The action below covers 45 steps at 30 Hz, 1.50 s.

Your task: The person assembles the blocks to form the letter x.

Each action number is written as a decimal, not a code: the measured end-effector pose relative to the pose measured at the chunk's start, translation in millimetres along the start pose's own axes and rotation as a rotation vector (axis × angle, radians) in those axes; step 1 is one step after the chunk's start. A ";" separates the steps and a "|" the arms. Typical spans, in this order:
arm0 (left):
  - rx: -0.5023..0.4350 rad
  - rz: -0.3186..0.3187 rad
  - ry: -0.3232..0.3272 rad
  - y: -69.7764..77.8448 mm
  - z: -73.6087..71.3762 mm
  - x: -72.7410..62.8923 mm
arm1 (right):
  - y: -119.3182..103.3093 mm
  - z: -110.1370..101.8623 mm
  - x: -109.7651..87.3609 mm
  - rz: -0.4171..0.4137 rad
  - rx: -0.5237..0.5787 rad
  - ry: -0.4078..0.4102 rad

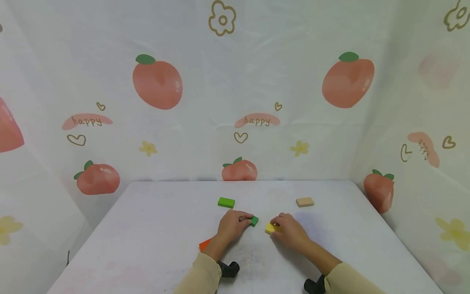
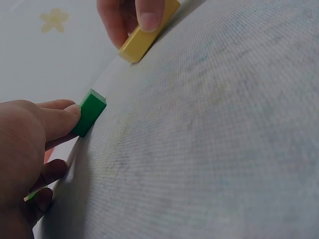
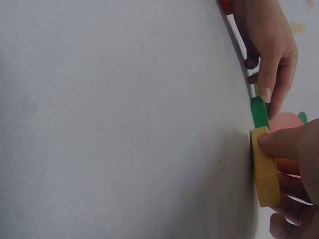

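In the head view my left hand (image 1: 232,226) pinches a dark green block (image 1: 254,221) between thumb and fingers, down on the white table. To its right, my right hand (image 1: 291,232) grips a yellow block (image 1: 272,228) by its sides. A gap separates the two blocks. The left wrist view shows the green block (image 2: 91,112) lying on the table surface under the fingertips, with the yellow block (image 2: 144,37) farther off. In the right wrist view the thumb presses on the yellow block (image 3: 265,169). An orange-red block (image 1: 205,245) is partly hidden behind my left wrist.
A light green block (image 1: 226,202) lies beyond my left hand, and a beige wooden block (image 1: 304,202) lies beyond the right one. The white table (image 1: 147,228) ends at a back wall of fruit-printed cloth (image 1: 198,143). Black straps with dark devices (image 1: 229,269) sit at my wrists.
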<state>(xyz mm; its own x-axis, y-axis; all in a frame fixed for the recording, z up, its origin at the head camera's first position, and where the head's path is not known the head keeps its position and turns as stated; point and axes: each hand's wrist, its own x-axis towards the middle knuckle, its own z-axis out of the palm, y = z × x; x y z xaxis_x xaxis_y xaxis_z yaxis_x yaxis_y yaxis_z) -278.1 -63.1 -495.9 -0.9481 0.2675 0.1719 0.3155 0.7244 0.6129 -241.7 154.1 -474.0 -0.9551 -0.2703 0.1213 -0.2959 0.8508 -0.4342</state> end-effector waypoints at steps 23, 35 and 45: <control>0.017 0.012 0.012 -1.5 1.2 -0.2 | -20.2 15.9 19.8 0.014 0.019 0.037; 0.009 0.021 0.023 -1.3 0.2 -0.6 | -20.8 16.1 26.0 0.065 0.129 -0.042; 0.003 0.025 0.022 -1.5 -0.1 0.2 | -12.1 17.6 28.3 0.016 0.204 -0.058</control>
<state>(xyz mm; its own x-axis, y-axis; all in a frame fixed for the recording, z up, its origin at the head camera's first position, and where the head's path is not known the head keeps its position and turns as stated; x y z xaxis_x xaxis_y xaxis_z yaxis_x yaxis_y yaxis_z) -278.8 -64.2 -496.6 -0.9405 0.2719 0.2038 0.3393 0.7193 0.6062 -264.9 128.2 -481.0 -0.9556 -0.2876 0.0637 -0.2656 0.7479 -0.6083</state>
